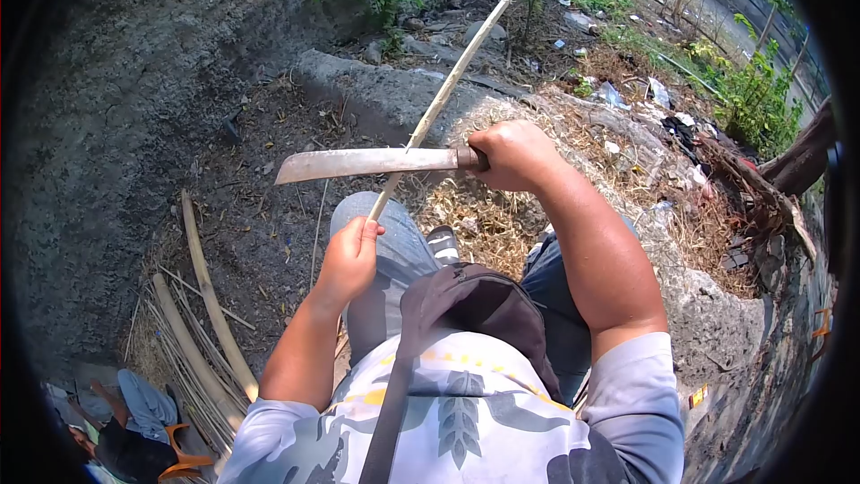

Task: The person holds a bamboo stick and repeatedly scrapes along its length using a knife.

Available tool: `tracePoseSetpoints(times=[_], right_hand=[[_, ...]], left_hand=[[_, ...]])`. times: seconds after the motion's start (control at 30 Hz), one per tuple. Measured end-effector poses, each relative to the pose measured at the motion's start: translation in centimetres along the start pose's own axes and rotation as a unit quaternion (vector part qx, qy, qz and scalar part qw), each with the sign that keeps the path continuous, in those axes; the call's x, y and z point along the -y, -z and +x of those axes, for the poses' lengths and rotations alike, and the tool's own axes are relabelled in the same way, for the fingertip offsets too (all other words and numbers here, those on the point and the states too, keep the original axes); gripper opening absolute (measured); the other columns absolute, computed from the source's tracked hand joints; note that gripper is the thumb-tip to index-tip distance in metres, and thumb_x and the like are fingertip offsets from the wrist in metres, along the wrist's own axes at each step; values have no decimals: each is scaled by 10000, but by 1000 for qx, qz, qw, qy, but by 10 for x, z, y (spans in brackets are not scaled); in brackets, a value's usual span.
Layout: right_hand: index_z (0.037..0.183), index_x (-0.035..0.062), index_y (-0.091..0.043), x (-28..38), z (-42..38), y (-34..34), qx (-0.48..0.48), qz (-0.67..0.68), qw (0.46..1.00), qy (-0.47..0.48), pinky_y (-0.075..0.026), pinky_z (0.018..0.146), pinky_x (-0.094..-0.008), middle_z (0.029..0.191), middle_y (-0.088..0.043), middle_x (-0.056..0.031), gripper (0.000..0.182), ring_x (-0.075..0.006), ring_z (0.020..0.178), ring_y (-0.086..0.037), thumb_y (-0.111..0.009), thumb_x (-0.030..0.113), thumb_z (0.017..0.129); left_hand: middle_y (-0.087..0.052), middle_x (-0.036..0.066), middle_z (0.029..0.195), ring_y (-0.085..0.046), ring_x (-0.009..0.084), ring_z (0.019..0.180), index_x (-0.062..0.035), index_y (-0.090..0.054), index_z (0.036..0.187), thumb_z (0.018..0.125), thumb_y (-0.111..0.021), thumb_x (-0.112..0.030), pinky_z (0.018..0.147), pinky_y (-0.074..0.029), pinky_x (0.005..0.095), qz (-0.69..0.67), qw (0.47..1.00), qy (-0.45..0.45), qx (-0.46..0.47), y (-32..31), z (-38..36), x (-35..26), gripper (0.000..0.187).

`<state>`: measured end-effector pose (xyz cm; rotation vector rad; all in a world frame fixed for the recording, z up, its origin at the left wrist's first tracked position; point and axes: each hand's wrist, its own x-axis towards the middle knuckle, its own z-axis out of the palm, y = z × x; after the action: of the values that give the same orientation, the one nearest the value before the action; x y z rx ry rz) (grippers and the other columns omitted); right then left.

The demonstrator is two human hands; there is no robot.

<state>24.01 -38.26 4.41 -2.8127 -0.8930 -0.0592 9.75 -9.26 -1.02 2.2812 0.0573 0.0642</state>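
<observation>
My right hand (517, 155) is wrapped round the dark handle of a machete (372, 161), whose broad blade points to the left. The blade lies across a long, pale stripped stick (445, 90), overlapping it in this view. Gripped at its lower end by my left hand (351, 258), with the thumb on top, the stick slants up and away to the right. My left fist is over my left knee, below the blade.
Two thick curved poles (210, 282) and a bundle of thin sticks (193, 341) lie at the lower left. Beyond them a person (134, 430) is beside an orange chair (184, 457). A rough wall (98, 125) rises on the left. Dry straw (484, 233) and litter (658, 92) cover the ground ahead.
</observation>
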Motion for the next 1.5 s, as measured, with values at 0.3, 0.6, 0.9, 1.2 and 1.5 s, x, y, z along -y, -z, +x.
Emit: tracePoseSetpoints(times=[0.3, 0.6, 0.9, 1.2, 1.5], right_hand=[[906, 157, -737, -8, 4, 2, -4, -28, 1000, -5, -602, 793, -468, 854, -750, -104, 230, -339, 871, -744, -797, 334, 772], [895, 165, -733, 8, 0, -2, -10, -15, 1000, 10, -598, 779, -476, 831, -744, -104, 178, -344, 853, -743, -780, 311, 804], [995, 131, -759, -55, 5, -1, -76, 72, 978, -178, -573, 849, -494, 958, -761, -162, 304, -368, 952, -735, -786, 398, 851], [1001, 39, -737, -68, 2, -10, -92, 186, 955, -213, -537, 798, -462, 916, -744, -196, 420, -358, 889, -722, -814, 425, 853], [906, 153, -727, -2, 0, 8, 28, -13, 999, 12, -591, 789, -471, 871, -749, -105, 215, -346, 877, -735, -795, 328, 803]], left_hand=[[-539, 14, 745, -487, 110, 692, -19, -674, 1046, 1129, -481, -284, 645, -427, 316, -18, 999, -12, 31, 0, -4, 9, 339], [-552, 12, 761, -484, 106, 698, -22, -676, 1046, 1127, -485, -280, 645, -429, 320, 1, 1000, 6, 22, -2, 1, -6, 332], [-508, -30, 742, -445, 77, 679, -36, -678, 1031, 1125, -491, -284, 606, -388, 287, -29, 999, 25, 5, 18, -5, 27, 325], [-538, 33, 674, -493, 135, 627, -10, -690, 1028, 1110, -500, -227, 602, -428, 337, -43, 999, 6, -20, 14, -11, 34, 299], [-524, -6, 718, -463, 93, 657, -13, -680, 1024, 1122, -490, -244, 609, -413, 299, -74, 997, 10, 34, 4, -7, 34, 314]])
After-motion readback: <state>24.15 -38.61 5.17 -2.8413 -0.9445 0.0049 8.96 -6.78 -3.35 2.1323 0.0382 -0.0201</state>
